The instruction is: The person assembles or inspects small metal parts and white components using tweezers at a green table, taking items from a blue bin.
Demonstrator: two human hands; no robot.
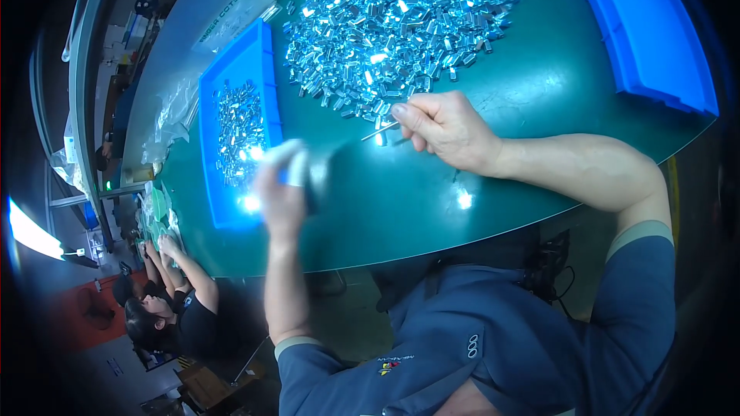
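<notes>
Metal rod [379, 132], thin, pinched in my right hand [447, 132] at the near edge of the shiny metal parts pile [393, 23].
Left of the pile, my blurred left hand [284, 189] hovers over the blue tray [231, 69]; I cannot tell its grip.

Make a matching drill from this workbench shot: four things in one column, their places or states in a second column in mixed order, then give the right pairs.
Things
1. Right hand
2. Left hand
3. Blue tray
4. Heap of shiny metal parts

Places or states
A. Lies loose on the green table, at its far side
B. Pinches a thin metal rod at the edge of the heap
C. Blurred by motion, next to the tray's near end
D. Sits left of the heap and holds a smaller lot of metal parts

Pairs: 1-B, 2-C, 3-D, 4-A
</notes>
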